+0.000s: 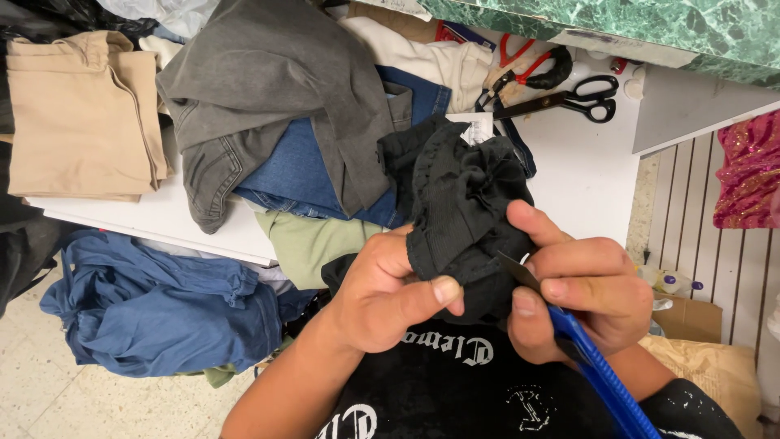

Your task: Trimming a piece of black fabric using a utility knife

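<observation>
1. Left hand is clenched on a bunched black garment, thumb pressing the dark ribbed fabric flat near the lower edge.
2. Right hand grips a blue-handled blade tool, fingers wrapped tight; its dark tip sits right against the cloth, just beside the left thumb.
3. The tool's long axis runs from near right up toward the left, handle trailing down toward the person's chest. The garment lies directly between the two hands, held up in front of the body over the near edge of the white counter; the right hand is the nearer to the cutting spot.
4. A small white label shows at the far top of the black garment, rectangular, print too small to tell.
5. Behind, on the counter: a grey garment over blue jeans, folded tan trousers far left, a cream piece.
6. Far right: black-handled scissors lying flat, red-handled pliers just beyond.
7. Below the counter, left: a crumpled blue garment. Far right edge: pink sequinned cloth.
</observation>
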